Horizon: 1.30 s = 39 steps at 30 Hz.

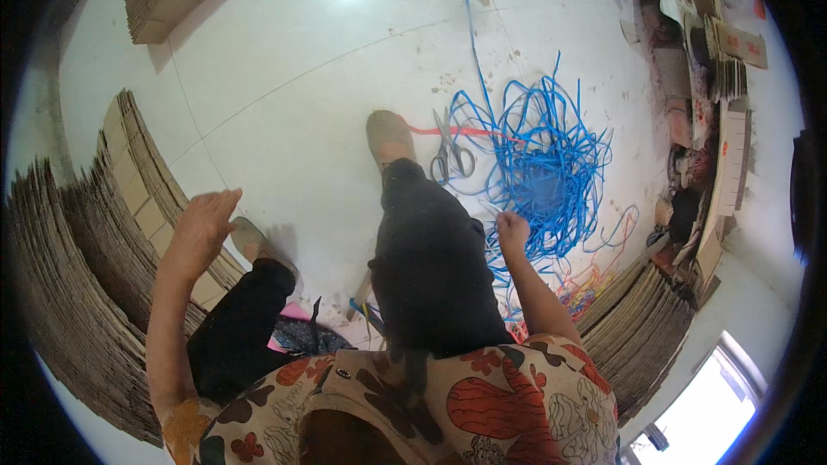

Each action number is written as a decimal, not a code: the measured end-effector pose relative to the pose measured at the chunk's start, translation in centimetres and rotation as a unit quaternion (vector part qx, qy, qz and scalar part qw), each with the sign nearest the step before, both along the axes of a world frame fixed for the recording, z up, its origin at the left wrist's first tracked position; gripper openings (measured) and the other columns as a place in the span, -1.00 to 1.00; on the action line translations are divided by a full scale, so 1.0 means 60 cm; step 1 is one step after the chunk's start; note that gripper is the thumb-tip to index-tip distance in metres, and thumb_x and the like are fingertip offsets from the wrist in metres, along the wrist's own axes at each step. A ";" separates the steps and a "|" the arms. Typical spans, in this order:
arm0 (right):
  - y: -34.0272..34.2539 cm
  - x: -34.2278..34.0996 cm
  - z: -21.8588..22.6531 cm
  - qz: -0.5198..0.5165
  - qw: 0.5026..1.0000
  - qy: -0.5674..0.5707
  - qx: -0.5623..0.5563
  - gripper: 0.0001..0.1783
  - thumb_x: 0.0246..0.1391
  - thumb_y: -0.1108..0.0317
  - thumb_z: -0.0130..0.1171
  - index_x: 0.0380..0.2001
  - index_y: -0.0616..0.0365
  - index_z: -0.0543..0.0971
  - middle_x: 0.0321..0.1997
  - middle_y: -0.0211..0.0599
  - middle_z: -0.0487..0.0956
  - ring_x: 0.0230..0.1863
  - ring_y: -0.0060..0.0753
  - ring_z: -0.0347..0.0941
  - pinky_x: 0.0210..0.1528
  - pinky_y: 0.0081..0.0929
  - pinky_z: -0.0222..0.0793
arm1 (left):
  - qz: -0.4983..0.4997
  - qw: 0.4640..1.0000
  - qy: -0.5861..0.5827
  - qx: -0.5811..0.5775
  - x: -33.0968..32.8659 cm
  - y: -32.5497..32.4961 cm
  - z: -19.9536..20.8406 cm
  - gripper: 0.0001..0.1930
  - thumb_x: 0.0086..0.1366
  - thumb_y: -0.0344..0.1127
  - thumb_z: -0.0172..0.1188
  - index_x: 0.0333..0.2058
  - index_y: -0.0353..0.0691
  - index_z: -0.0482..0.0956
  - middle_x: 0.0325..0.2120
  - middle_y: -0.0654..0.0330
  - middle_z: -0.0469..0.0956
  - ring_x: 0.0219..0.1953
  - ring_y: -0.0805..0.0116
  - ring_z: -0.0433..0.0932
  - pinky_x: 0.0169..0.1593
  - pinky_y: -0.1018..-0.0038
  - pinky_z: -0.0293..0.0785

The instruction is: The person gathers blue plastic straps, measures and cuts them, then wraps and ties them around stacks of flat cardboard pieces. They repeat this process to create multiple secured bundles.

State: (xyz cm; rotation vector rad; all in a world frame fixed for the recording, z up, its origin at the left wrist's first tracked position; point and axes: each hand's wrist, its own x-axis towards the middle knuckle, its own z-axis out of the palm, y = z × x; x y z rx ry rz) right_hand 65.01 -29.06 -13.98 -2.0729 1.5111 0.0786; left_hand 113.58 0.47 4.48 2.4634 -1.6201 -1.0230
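1. Blue plastic strapping lies in a loose, tangled heap on the pale floor, ahead of you and to your right; one strand runs away from it toward the far edge of the view.
2. Your right hand is over the near left side of that heap, its fingers curled in; you cannot tell from this view whether they are clamped on a strand.
3. Your left hand is out to your left, well apart from the strapping, fingers stretched forward and thumb apart from them, near the flattened cardboard stack.
4. Black-handled scissors lie between your right shoe and the heap, blades pointing away from you.
5. Red strap stretches from beside that shoe, past the scissors, to the blue tangle.
6. Another cardboard stack stands at your right.
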 end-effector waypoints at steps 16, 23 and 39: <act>-0.235 0.165 -0.115 0.055 0.979 -0.052 -0.191 -0.77 -0.01 0.28 0.03 -0.28 0.08 0.56 -0.21 -0.13 0.50 -0.10 -0.02 0.37 -0.12 -0.10 0.31 | 0.317 0.946 0.001 -0.063 -0.233 0.132 0.053 -0.70 0.07 -0.54 0.17 -0.15 -0.34 0.52 -0.32 -0.09 0.55 -0.24 0.04 0.55 -0.14 0.36 0.44; -0.294 0.293 -0.128 0.122 0.980 0.154 0.022 -0.57 -0.09 0.14 0.12 -0.08 -0.04 0.52 0.11 -0.19 0.33 0.19 -0.10 0.17 -0.05 0.22 0.21 | 0.288 0.957 0.007 0.046 -0.204 0.099 0.034 -0.64 0.06 -0.54 0.18 -0.11 -0.32 0.49 -0.28 -0.08 0.54 -0.20 0.03 0.52 -0.11 0.35 0.44; -0.213 0.300 0.351 0.236 0.893 -0.353 -0.148 -0.69 -0.03 0.55 0.06 -0.15 0.14 0.53 -0.22 -0.06 0.57 -0.29 -0.15 0.55 -0.26 -0.44 0.46 | 0.097 0.925 0.063 -0.362 -0.225 -0.347 0.080 -0.34 -0.04 -0.60 0.26 0.10 -0.13 0.34 -0.13 0.12 0.53 -0.19 0.32 0.55 -0.15 0.48 0.50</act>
